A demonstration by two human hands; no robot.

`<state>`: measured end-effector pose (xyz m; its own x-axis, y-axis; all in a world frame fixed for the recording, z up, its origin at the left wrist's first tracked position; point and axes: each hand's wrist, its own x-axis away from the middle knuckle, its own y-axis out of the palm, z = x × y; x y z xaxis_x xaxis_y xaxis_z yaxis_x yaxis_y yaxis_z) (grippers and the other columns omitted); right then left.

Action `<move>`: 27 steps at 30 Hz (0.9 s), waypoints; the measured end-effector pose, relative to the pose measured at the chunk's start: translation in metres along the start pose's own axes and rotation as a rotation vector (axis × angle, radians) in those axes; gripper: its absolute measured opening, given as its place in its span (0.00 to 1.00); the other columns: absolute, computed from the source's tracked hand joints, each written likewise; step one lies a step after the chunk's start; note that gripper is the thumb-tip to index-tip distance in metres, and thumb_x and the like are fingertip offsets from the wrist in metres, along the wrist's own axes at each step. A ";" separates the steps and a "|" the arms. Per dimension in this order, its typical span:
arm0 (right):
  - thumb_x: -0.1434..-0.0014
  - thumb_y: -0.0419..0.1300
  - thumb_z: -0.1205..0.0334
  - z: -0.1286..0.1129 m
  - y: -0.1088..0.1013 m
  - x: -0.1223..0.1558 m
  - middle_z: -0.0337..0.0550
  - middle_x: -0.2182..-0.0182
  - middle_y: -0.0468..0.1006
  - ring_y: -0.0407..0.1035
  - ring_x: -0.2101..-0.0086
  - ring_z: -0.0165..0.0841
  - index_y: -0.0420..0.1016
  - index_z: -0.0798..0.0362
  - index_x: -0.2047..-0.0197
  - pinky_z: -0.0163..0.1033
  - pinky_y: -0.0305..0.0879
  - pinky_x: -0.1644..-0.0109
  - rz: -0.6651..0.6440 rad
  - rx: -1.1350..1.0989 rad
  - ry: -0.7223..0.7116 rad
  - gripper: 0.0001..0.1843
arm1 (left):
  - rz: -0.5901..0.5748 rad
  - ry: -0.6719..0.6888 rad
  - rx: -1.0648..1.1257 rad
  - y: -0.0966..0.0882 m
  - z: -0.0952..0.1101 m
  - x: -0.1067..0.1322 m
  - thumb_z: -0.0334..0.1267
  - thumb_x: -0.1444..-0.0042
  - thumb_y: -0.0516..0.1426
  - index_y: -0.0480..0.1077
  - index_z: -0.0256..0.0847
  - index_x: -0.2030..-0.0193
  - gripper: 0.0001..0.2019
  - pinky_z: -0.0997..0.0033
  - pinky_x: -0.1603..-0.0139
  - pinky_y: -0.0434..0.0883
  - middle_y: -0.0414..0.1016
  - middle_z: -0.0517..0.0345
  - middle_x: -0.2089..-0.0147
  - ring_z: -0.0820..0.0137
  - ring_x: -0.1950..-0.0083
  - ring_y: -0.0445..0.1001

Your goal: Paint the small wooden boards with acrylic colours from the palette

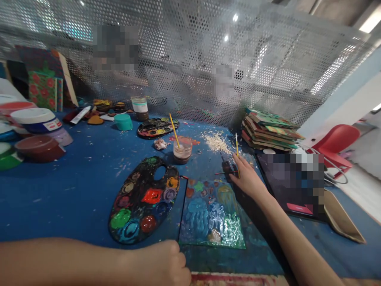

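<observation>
My right hand [248,174] holds a yellow paintbrush [237,149] upright, its pale tip pointing up, just beyond the top right corner of a small painting [198,216]. The painting has glossy blue, green and brown shapes. A thin dark red brush [224,173] lies by my fingertips. My left hand [166,264] is closed in a fist near the painting's lower left corner, with nothing showing out of it. Left of the painting lies an oval palette [138,202] with wet colours. Behind it stands a jar of murky water [182,151] with another yellow brush [173,129] leaning in it.
Wood shavings [218,142], a crumpled tissue [161,144] and a second palette [157,128] lie farther back. Paint tubs [40,147] crowd the left. Stacked boards [270,129], a dark tablet [276,174] and a brown tray [342,216] stand right. A perforated metal screen [184,59] borders the back.
</observation>
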<state>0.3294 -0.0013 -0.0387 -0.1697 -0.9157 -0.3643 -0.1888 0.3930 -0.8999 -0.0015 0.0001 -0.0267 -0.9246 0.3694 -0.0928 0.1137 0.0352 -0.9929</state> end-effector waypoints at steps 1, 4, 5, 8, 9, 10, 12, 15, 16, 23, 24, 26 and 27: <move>0.45 0.59 0.62 -0.001 0.000 0.001 0.64 0.37 0.62 0.63 0.40 0.54 0.59 0.60 0.34 0.59 0.64 0.39 0.003 -0.002 -0.006 0.36 | 0.026 -0.002 -0.006 -0.001 0.000 0.000 0.44 0.60 0.70 0.62 0.42 0.75 0.19 0.65 0.84 0.49 0.65 0.67 0.80 0.72 0.82 0.59; 0.40 0.56 0.57 -0.005 -0.005 0.002 0.63 0.36 0.60 0.60 0.38 0.51 0.65 0.60 0.38 0.56 0.61 0.36 0.098 -0.043 -0.060 0.29 | 0.096 -0.008 -0.023 0.000 0.002 -0.001 0.42 0.56 0.68 0.61 0.42 0.75 0.18 0.66 0.84 0.49 0.65 0.67 0.80 0.72 0.82 0.59; 0.38 0.53 0.57 -0.008 -0.009 0.001 0.62 0.37 0.64 0.62 0.39 0.49 0.68 0.60 0.41 0.54 0.63 0.38 0.153 -0.065 -0.080 0.25 | 0.106 -0.010 -0.027 0.001 0.003 -0.001 0.41 0.56 0.68 0.61 0.42 0.75 0.17 0.66 0.84 0.49 0.66 0.66 0.80 0.73 0.82 0.60; 0.35 0.47 0.61 -0.021 -0.033 -0.013 0.56 0.49 0.77 0.73 0.49 0.42 0.75 0.55 0.51 0.49 0.69 0.45 0.257 -0.112 -0.130 0.19 | 0.053 -0.023 -0.010 0.003 0.005 -0.002 0.40 0.57 0.69 0.63 0.42 0.76 0.17 0.66 0.86 0.47 0.68 0.66 0.79 0.72 0.82 0.61; 0.35 0.47 0.62 -0.029 -0.044 -0.021 0.53 0.54 0.79 0.75 0.53 0.40 0.76 0.54 0.53 0.46 0.70 0.48 0.255 -0.115 -0.151 0.18 | 0.016 -0.034 -0.001 0.004 0.006 -0.003 0.40 0.58 0.69 0.64 0.42 0.76 0.16 0.66 0.86 0.46 0.69 0.67 0.79 0.72 0.82 0.62; 0.35 0.48 0.62 -0.037 -0.056 -0.031 0.50 0.58 0.81 0.76 0.57 0.39 0.76 0.53 0.53 0.44 0.70 0.51 0.230 -0.110 -0.176 0.17 | -0.026 -0.044 0.006 0.004 0.006 -0.004 0.39 0.59 0.70 0.65 0.42 0.76 0.16 0.66 0.87 0.45 0.70 0.67 0.79 0.71 0.82 0.63; 0.37 0.50 0.63 -0.059 -0.081 -0.054 0.45 0.65 0.82 0.77 0.65 0.37 0.71 0.53 0.46 0.40 0.70 0.58 0.133 -0.084 -0.216 0.18 | -0.103 -0.062 0.005 0.004 0.007 -0.005 0.38 0.57 0.69 0.67 0.42 0.75 0.13 0.65 0.87 0.43 0.71 0.67 0.78 0.71 0.82 0.64; 0.36 0.49 0.65 -0.093 -0.109 -0.088 0.44 0.69 0.82 0.75 0.68 0.36 0.60 0.58 0.37 0.37 0.65 0.65 -0.146 0.090 -0.227 0.24 | -0.154 -0.063 0.001 0.002 0.007 -0.006 0.35 0.54 0.67 0.67 0.43 0.75 0.11 0.66 0.87 0.41 0.72 0.67 0.78 0.70 0.81 0.65; 0.36 0.49 0.64 -0.103 -0.114 -0.098 0.44 0.68 0.82 0.75 0.69 0.36 0.65 0.57 0.41 0.37 0.64 0.65 -0.195 0.162 -0.246 0.21 | -0.151 -0.058 0.005 0.001 0.008 -0.007 0.35 0.54 0.66 0.67 0.43 0.75 0.11 0.66 0.87 0.41 0.72 0.67 0.78 0.70 0.81 0.65; 0.45 0.62 0.66 -0.149 -0.105 -0.125 0.46 0.63 0.82 0.75 0.62 0.40 0.80 0.52 0.59 0.40 0.66 0.58 -0.256 0.299 -0.337 0.10 | -0.063 -0.030 -0.025 -0.002 0.006 -0.004 0.38 0.52 0.66 0.67 0.42 0.72 0.11 0.66 0.86 0.46 0.73 0.67 0.76 0.70 0.79 0.69; 0.45 0.63 0.64 -0.150 -0.108 -0.125 0.48 0.58 0.81 0.74 0.59 0.40 0.79 0.52 0.53 0.41 0.67 0.56 -0.231 0.294 -0.350 0.14 | -0.044 -0.022 -0.026 -0.002 0.006 -0.004 0.38 0.53 0.66 0.67 0.42 0.73 0.11 0.66 0.86 0.47 0.73 0.67 0.77 0.70 0.79 0.68; 0.44 0.64 0.61 -0.143 -0.116 -0.120 0.50 0.48 0.76 0.72 0.55 0.39 0.72 0.52 0.43 0.42 0.66 0.51 -0.095 0.215 -0.377 0.24 | -0.017 -0.009 -0.023 -0.002 0.005 -0.003 0.38 0.53 0.67 0.66 0.42 0.73 0.12 0.66 0.86 0.47 0.73 0.67 0.77 0.71 0.80 0.67; 0.43 0.63 0.59 -0.132 -0.121 -0.114 0.49 0.47 0.75 0.72 0.56 0.37 0.69 0.52 0.41 0.42 0.66 0.50 0.017 0.146 -0.370 0.26 | -0.010 -0.009 -0.023 -0.002 0.005 -0.003 0.38 0.54 0.67 0.66 0.42 0.73 0.12 0.66 0.87 0.46 0.73 0.67 0.77 0.71 0.80 0.67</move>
<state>0.2437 0.0662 0.1438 0.1935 -0.8882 -0.4168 -0.0445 0.4165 -0.9081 -0.0008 -0.0059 -0.0247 -0.9289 0.3608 -0.0839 0.1131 0.0605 -0.9917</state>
